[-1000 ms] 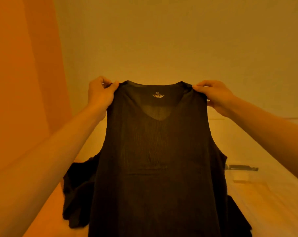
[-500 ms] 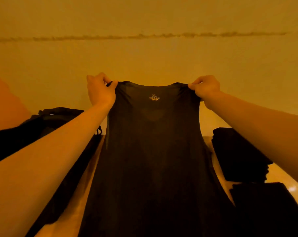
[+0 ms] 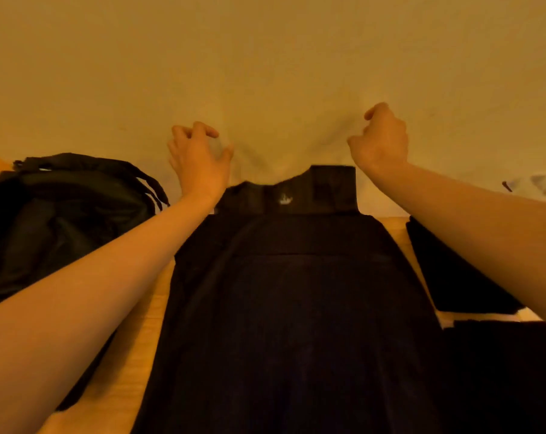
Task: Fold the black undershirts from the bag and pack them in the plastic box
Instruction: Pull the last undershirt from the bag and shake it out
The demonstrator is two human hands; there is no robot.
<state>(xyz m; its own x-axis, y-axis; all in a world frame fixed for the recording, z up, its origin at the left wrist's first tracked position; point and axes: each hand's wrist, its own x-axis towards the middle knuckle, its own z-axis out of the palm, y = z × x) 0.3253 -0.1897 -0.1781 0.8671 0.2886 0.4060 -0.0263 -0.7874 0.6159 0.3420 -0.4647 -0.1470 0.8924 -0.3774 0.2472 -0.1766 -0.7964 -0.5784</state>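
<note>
Plain wall (image 3: 265, 57) in warm yellow light fills the upper half of my view, and a wooden table (image 3: 140, 339) butts up against it below. One black undershirt (image 3: 296, 308) lies spread flat down the middle of the table, between my two forearms. Its long axis runs straight away from me: the hem end is nearest my body, and the neck end points at the wall, where the top strip of cloth stands up against it.

Just inside the neckline is a small white printed label (image 3: 283, 199) (too blurred for me to read any of it).

My left hand (image 3: 199, 158) is raised in front of the wall just above the shirt's left shoulder, with the fingers spread and loosely bent, and it holds nothing. My right hand (image 3: 381, 136) is up above the right shoulder, fingers loosely curled, and it is also empty and clear of the cloth.

To my left sits a black bag (image 3: 61, 214), slumped on the table. To my right lies a folded black stack (image 3: 447, 270), with another dark pile (image 3: 500, 371) nearer me.
</note>
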